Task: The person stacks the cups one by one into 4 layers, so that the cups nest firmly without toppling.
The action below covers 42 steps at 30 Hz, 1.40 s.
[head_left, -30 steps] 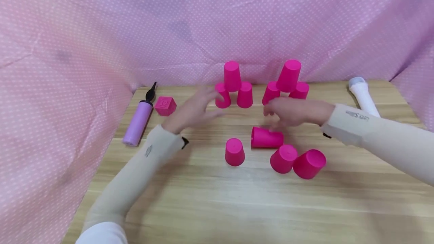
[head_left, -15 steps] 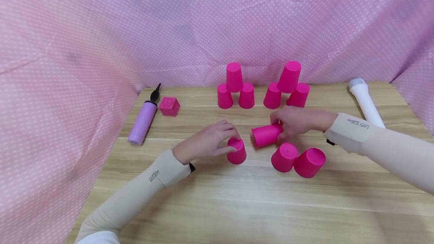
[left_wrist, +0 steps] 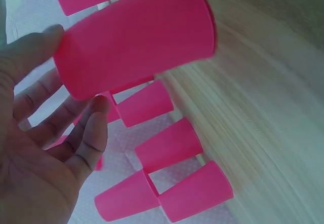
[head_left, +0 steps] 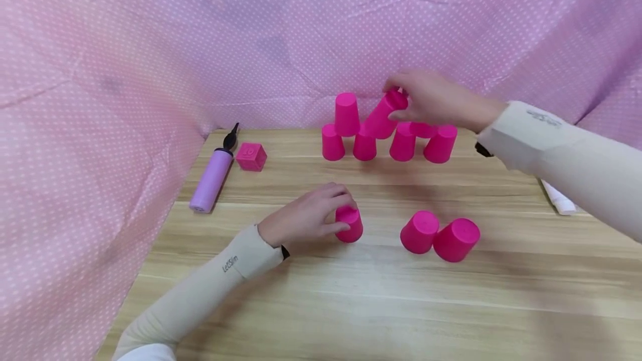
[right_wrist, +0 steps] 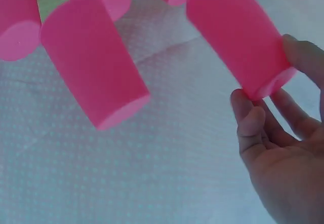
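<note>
On the wooden table (head_left: 351, 305), my left hand (head_left: 345, 215) grips an upside-down pink cup (head_left: 349, 225) near the middle; the left wrist view shows that cup (left_wrist: 136, 41) pinched between thumb and fingers (left_wrist: 96, 127). My right hand (head_left: 398, 94) holds a tilted pink cup (head_left: 382, 116) in the air over the back row, between the two stacks. The right wrist view shows this cup (right_wrist: 238, 36) held by its base. A row of cups (head_left: 364, 146) stands at the back, one cup (head_left: 347, 114) on top at the left. The right stack's top cup is mostly hidden by my hand.
Two more pink cups (head_left: 419, 232) (head_left: 456, 239) stand touching at the front right. A lilac pump (head_left: 210, 174) and a pink cube (head_left: 251, 156) lie at the back left. A white object (head_left: 558, 198) lies at the right, under my sleeve. Pink dotted cloth (head_left: 150, 43) walls the table.
My right hand picked up the cup lying on its side and raised it to the back stacks. My left hand came down onto the upside-down cup and keeps hold of it.
</note>
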### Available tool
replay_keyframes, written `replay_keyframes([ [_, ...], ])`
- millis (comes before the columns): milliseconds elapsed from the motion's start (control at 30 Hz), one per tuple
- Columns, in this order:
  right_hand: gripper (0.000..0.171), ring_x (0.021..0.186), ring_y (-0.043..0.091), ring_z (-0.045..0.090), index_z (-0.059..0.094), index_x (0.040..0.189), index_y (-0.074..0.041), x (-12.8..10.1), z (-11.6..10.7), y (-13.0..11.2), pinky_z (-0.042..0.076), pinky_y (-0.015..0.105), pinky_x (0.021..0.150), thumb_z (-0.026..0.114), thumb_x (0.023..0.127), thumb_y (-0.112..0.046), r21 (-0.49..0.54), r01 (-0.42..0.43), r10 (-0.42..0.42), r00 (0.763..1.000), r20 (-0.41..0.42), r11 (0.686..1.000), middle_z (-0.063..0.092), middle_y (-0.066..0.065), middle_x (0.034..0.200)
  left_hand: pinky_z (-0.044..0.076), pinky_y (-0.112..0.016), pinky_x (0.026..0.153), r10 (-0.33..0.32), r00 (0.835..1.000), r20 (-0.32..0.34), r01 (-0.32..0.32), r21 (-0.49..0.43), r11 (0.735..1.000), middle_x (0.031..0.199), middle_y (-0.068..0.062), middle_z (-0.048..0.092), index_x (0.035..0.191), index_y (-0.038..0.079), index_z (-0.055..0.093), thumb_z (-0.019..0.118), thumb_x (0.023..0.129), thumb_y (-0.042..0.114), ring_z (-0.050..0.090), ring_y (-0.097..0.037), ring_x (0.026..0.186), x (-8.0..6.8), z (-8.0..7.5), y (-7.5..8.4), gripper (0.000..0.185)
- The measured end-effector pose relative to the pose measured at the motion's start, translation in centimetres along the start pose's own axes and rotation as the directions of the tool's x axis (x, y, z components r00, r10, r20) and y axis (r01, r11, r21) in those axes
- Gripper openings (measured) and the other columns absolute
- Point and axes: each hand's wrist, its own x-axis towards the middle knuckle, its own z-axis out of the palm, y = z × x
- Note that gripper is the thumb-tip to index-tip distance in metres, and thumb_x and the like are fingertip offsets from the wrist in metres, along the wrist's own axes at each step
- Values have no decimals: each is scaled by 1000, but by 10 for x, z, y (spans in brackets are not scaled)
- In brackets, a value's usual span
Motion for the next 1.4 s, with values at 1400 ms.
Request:
replay_keyframes([
  [1400,39,90,30,53,58,116,-1,44,19,28,48,40,75,73,83,-14,30,-200,192,968,164,979,59,15,100,44,-17,84,40,998,-57,-41,-20,999,112,8,50,111,19,61,75,82,27,44,-4,103,-5,1,-2,33],
])
